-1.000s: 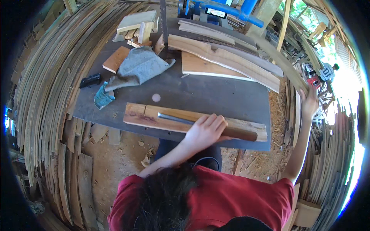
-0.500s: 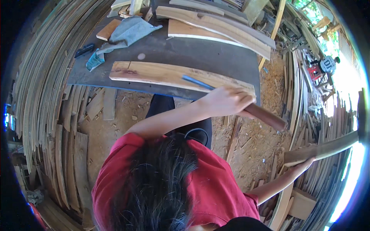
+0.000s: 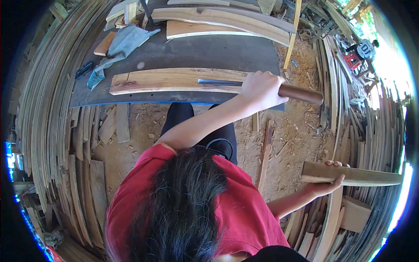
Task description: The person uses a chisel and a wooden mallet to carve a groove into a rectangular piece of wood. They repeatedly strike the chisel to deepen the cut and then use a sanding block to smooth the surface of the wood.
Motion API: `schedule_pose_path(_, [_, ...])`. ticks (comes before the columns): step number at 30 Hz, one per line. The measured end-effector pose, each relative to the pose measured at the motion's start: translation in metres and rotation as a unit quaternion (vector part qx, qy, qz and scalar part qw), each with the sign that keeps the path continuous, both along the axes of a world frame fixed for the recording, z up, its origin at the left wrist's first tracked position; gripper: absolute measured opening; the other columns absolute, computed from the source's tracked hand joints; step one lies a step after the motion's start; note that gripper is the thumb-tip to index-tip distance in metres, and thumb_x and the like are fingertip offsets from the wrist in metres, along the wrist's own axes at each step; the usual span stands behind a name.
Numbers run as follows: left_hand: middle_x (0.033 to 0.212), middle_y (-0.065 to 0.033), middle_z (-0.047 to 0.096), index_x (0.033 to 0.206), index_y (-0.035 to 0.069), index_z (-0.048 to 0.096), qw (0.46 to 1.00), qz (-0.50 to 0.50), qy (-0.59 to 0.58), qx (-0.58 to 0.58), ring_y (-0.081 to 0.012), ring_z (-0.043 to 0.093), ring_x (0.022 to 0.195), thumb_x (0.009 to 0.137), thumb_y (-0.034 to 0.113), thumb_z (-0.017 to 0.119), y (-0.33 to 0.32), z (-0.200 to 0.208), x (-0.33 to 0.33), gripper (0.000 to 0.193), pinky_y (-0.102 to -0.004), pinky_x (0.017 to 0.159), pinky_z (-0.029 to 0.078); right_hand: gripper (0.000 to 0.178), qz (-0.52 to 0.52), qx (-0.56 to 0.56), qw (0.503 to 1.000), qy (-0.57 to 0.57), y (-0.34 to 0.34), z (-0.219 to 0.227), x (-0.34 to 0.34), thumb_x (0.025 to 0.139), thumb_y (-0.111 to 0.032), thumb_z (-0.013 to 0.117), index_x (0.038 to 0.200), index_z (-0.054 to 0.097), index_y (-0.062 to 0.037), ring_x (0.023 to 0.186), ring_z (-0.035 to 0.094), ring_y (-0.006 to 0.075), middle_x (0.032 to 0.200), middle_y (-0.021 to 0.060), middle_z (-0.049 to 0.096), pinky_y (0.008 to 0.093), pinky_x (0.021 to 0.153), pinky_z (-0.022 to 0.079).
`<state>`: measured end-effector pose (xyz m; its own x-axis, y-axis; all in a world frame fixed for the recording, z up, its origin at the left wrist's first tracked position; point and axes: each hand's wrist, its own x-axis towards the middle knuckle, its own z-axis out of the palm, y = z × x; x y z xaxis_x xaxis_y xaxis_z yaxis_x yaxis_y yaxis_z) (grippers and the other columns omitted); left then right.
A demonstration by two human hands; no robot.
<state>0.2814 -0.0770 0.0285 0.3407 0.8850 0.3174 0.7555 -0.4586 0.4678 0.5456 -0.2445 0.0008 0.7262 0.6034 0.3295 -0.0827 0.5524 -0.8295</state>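
My left hand [image 3: 262, 89] is closed round a long chisel [image 3: 303, 94], where its brown wooden handle meets the metal blade. The blade points left, along a pale plank [image 3: 161, 78] with dark stains and a line across its left end. That plank lies along the near edge of a dark table [image 3: 209, 54]. Whether the blade's tip touches the wood I cannot tell. Out at the lower right, my right hand [image 3: 328, 187] grips a thick wooden block [image 3: 371, 176] near its left end, thumb below and fingertips showing over the top.
Curved boards [image 3: 218, 22], a grey-blue cloth [image 3: 122, 46], a small wood block [image 3: 105, 43] and a black tool [image 3: 84, 70] lie on the table. Stacked timber strips [image 3: 48, 96] line the left side. More timber [image 3: 384, 131] stands at right. A person [image 3: 365, 49] sits far off.
The chisel has swung from a slant to nearly level over the plank. My right hand has moved left with the wooden block. The whole view has shifted slightly.
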Motion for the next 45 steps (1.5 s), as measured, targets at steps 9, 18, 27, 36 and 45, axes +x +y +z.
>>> schedule_pose_path(9, [0.072,-0.0128,0.068,0.086,0.015,0.073,1.0,0.015,0.0,-0.025,-0.0304,0.068,0.071,0.071,0.042,0.075,-0.003,0.004,-0.007,0.031,-0.0412,0.068,0.055,0.062,0.168,-0.305,0.931,-0.109,-0.001,-0.03,-0.059,0.081,-0.035,0.069,0.123,0.043,0.0027,0.063,0.061,0.0245,0.078,0.0149,0.06,0.0392,0.06,0.052])
schedule_pose_path(18, [0.068,-0.0105,0.067,0.075,0.013,0.069,0.998,0.054,0.003,-0.031,-0.0305,0.068,0.068,0.068,0.039,0.076,-0.01,-0.001,-0.044,0.028,-0.0417,0.066,0.055,0.069,0.181,-0.265,0.947,-0.013,0.004,-0.021,-0.092,0.081,-0.03,0.071,0.131,0.035,0.0009,0.067,0.063,0.0264,0.084,0.017,0.06,0.041,0.064,0.054])
schedule_pose_path(27, [0.074,-0.0127,0.069,0.085,0.014,0.073,0.996,0.08,0.0,-0.038,-0.0306,0.068,0.076,0.065,0.039,0.078,-0.02,0.004,-0.078,0.033,-0.0413,0.071,0.054,0.06,0.192,-0.253,0.948,-0.008,0.001,-0.016,-0.101,0.075,-0.015,0.072,0.123,0.04,-0.0009,0.067,0.063,0.0239,0.083,0.0149,0.06,0.0379,0.06,0.054])
schedule_pose_path(36, [0.071,-0.0082,0.068,0.08,0.017,0.073,0.988,0.152,-0.012,-0.03,-0.0296,0.067,0.07,0.065,0.039,0.076,-0.016,0.003,-0.127,0.027,-0.0397,0.067,0.054,0.063,0.237,-0.232,0.938,-0.104,0.004,-0.014,-0.115,0.075,-0.013,0.074,0.127,0.039,-0.0014,0.071,0.062,0.0217,0.089,0.0111,0.06,0.0377,0.065,0.053])
schedule_pose_path(45, [0.068,-0.0074,0.068,0.081,0.018,0.073,0.979,0.203,0.027,-0.02,-0.0275,0.068,0.07,0.063,0.037,0.077,-0.02,0.001,-0.157,0.026,-0.0398,0.067,0.054,0.056,0.394,-0.268,0.864,-0.163,0.017,-0.016,-0.145,0.073,-0.005,0.073,0.121,0.044,0.0025,0.072,0.064,0.0187,0.085,0.0086,0.061,0.0328,0.064,0.054])
